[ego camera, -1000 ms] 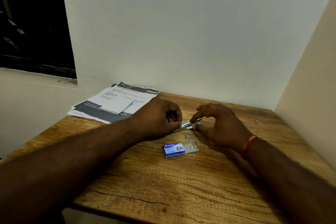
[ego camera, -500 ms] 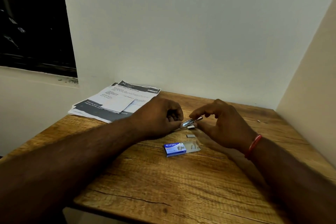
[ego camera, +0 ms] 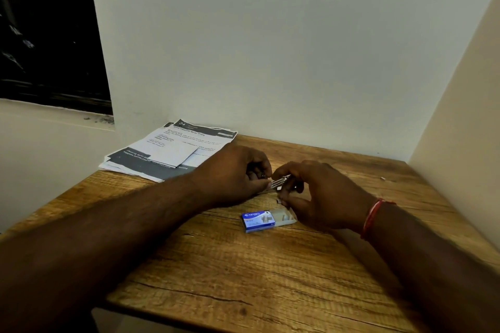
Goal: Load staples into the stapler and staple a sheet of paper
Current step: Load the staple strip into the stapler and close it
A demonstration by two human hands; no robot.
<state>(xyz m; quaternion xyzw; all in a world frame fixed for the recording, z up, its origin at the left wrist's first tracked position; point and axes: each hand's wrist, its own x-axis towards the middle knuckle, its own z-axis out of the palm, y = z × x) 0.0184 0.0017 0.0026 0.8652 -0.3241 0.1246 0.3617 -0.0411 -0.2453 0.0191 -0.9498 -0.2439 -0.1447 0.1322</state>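
Note:
A small metal stapler (ego camera: 280, 181) lies between my two hands on the wooden table (ego camera: 243, 278). My left hand (ego camera: 232, 176) is closed around its left end and hides most of it. My right hand (ego camera: 319, 194) reaches in from the right, its fingertips pinched on the stapler's shiny right end. A blue staple box (ego camera: 258, 222) lies just in front of the hands with its inner tray slid out to the right. A short strip of staples (ego camera: 279, 200) lies on the table under my right fingers. A stack of printed paper sheets (ego camera: 173, 151) rests at the back left.
The table stands in a corner, with a white wall behind and a second wall (ego camera: 460, 116) close on the right. A tiny loose bit (ego camera: 382, 178) lies at the far right of the tabletop. A dark window (ego camera: 46, 30) is at the upper left.
My right hand has moved left and curled its fingers down onto the stapler's right end. My left hand has kept its hold. The box and the papers have stayed in place.

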